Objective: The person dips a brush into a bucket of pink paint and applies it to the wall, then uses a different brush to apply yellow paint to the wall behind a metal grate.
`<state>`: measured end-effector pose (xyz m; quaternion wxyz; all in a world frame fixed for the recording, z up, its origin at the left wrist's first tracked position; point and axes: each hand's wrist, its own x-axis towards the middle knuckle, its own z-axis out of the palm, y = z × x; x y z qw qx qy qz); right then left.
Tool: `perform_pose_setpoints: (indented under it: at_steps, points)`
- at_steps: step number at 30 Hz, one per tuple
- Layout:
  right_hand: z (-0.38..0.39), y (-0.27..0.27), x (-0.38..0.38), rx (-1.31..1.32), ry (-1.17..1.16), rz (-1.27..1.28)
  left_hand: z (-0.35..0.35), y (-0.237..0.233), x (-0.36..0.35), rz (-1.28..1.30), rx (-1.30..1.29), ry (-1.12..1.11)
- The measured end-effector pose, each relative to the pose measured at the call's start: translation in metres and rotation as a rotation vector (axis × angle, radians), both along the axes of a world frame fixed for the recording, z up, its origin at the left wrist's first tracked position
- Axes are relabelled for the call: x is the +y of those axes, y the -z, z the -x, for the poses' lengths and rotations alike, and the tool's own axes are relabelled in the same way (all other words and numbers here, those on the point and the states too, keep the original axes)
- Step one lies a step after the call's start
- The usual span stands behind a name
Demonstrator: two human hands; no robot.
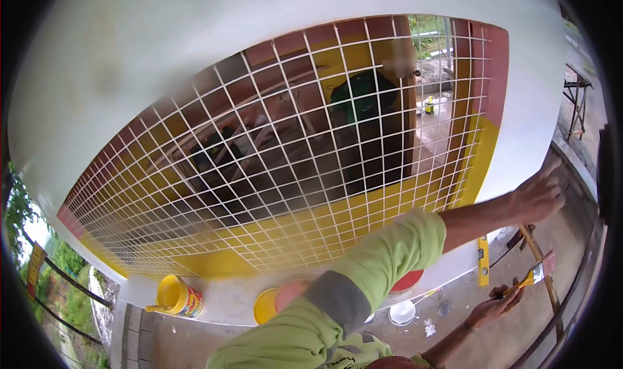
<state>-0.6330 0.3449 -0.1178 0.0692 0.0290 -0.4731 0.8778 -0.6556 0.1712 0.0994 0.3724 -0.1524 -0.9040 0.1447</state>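
Observation:
My left hand reaches out on a green-sleeved arm and rests against the white wall, just right of the window opening, holding nothing. Lower down, my right hand grips a small paintbrush with a yellow handle, its bristles pointing up and to the right. The white metal grille fills the window, and its reveal is painted yellow below and dark red above.
A person in a dark green top stands behind the grille. A yellow paint bucket, a yellow lid, a red tub and a white bowl sit at the wall base. A yellow level and a wooden stick lean nearby.

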Motion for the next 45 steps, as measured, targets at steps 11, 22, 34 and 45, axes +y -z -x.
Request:
perform_pose_setpoints:
  at_steps: [11,22,34,45]
  points:
    - [-0.011,-0.007,0.0,0.051,-0.1,-0.095,-0.221,0.153,-0.03,-0.792,0.222,-0.311]
    - [-0.096,-0.046,-0.122,0.47,-0.81,-0.278,-0.511,0.063,-0.049,-0.384,0.725,-0.898]
    - [-0.088,-0.136,-0.124,1.152,-0.898,-0.785,-0.621,0.03,-0.102,0.133,0.599,-1.522]
    - [-0.119,-0.067,-0.18,1.966,-0.912,-1.616,-0.651,0.053,-0.159,0.516,0.783,-1.394]
